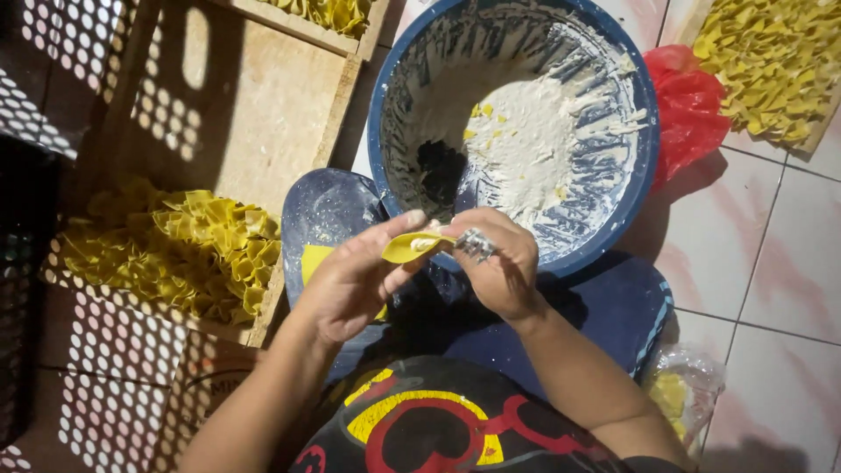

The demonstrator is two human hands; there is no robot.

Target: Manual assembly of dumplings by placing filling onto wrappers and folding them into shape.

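Bowl (646, 131) beyond hands; dumplings (175, 250) left.

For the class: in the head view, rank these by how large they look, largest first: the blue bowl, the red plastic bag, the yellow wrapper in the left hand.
1. blue bowl, by far the largest.
2. red plastic bag, though the bowl hides part of it.
3. yellow wrapper, smallest, held in the left hand.

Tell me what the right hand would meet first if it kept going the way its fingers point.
The right hand points left, toward the left hand. Going straight on, its metal utensil would likely first meet the yellow wrapper cupped there, which it seems nearly to touch already; depth is hard to judge.
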